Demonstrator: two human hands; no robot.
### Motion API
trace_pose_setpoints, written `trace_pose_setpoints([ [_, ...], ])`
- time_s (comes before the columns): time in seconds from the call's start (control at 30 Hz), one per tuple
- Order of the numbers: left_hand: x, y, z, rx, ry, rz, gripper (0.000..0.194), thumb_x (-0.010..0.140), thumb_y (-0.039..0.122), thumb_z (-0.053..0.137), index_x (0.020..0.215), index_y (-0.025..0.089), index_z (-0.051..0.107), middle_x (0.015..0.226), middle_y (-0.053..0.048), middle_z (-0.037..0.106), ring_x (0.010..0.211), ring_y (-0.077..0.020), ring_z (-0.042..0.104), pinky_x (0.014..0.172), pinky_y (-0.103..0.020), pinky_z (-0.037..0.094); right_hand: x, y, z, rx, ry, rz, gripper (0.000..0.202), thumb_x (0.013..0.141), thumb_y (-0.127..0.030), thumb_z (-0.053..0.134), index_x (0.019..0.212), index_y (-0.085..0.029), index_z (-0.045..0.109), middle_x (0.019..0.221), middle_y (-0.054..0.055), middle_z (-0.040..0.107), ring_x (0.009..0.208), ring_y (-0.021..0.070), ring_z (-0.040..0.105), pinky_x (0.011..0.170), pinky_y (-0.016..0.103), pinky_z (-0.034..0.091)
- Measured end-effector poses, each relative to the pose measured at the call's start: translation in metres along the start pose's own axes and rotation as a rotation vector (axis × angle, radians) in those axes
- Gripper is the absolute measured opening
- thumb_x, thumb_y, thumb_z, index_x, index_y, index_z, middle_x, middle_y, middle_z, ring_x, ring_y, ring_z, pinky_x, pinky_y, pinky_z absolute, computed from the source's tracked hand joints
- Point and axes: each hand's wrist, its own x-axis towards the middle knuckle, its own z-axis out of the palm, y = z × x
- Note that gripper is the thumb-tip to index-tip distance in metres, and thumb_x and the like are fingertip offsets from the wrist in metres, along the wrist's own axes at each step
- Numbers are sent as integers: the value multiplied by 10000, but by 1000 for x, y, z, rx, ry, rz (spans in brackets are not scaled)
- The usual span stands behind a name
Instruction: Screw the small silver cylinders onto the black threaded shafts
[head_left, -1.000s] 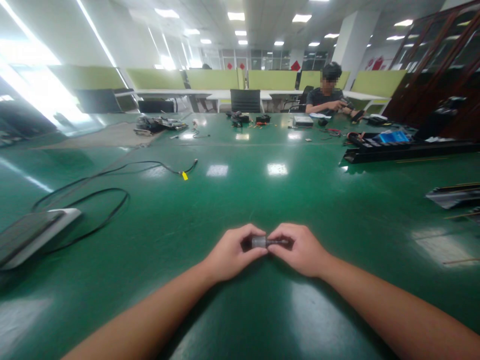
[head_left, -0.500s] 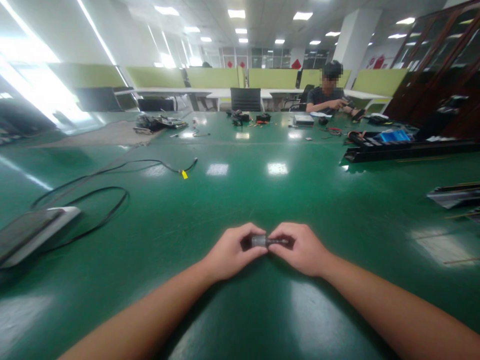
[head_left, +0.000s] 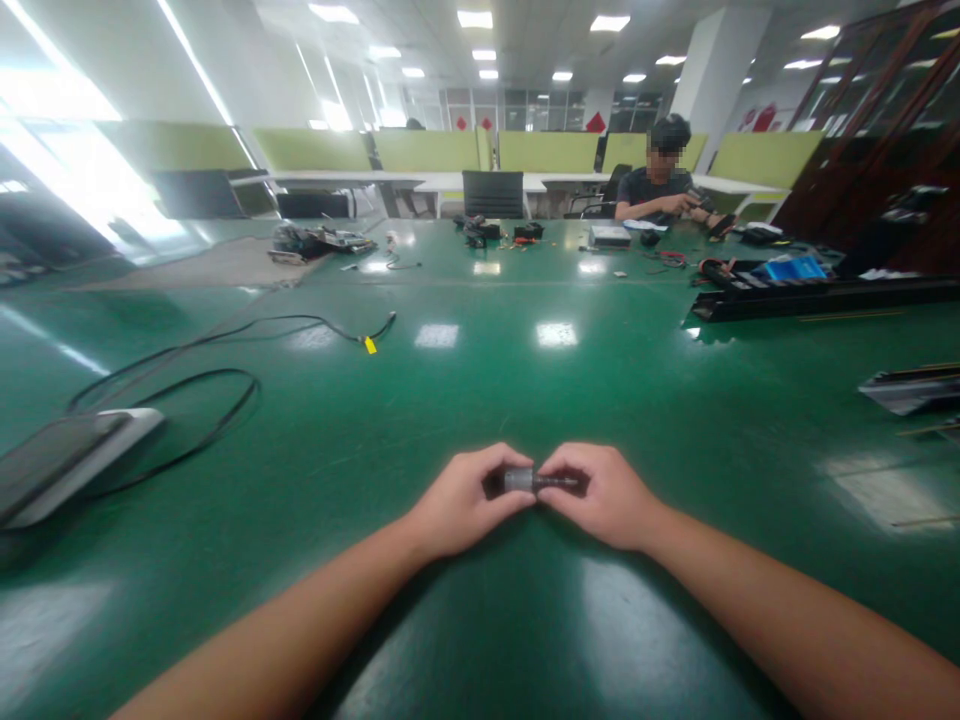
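A small grey metal cylinder with a thinner dark shaft (head_left: 518, 481) lies level between my two hands, low in the middle of the view. My left hand (head_left: 457, 505) is closed on its thick end, thumb and fingertips pinching the cylinder. From the other side, my right hand (head_left: 611, 500) pinches the thin shaft close to where it joins the cylinder. The shaft's tip points right, into the hollow of my right hand. Both hands are just above or on the green tabletop (head_left: 450, 400); I cannot tell which.
On the left, a flat grey-white device (head_left: 82, 460) lies near a looping black cable (head_left: 247, 385) with a yellow tag (head_left: 370, 345). Long black rails (head_left: 817, 298) and a blue item (head_left: 795, 268) are at the right. Across the table sits a person (head_left: 660, 190) handling something.
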Motion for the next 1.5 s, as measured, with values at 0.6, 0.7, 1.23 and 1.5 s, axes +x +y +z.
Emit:
trace_pose_setpoints([
  [0.6,0,1,-1,3,2,-14,262,852,335,694,1074,203,655,953,-5,693,852,-155,634,769,-263,461,-3,-3,0,-46,13,34,95,791,-169,697,876,-203,723,799,1,702,708,152,618,653,258,439],
  [0.7,0,0,-1,10,9,-15,260,846,333,701,1069,207,656,952,-3,694,847,-153,632,762,-260,460,-4,-4,0,-55,20,37,92,789,-170,698,872,-202,722,796,1,701,701,150,614,650,258,436],
  [1.23,1,-1,-1,11,3,-12,270,848,344,697,1075,207,650,949,-1,688,847,-152,631,762,-260,462,-3,-3,0,-76,28,40,68,788,-186,710,854,-203,717,788,0,700,696,150,617,648,259,433],
  [1.5,0,-2,-1,3,-1,-16,261,854,350,690,1069,207,648,952,-4,687,848,-152,630,766,-263,464,-5,-3,0,-73,37,44,74,784,-178,709,852,-204,717,779,2,700,687,152,614,641,259,434],
])
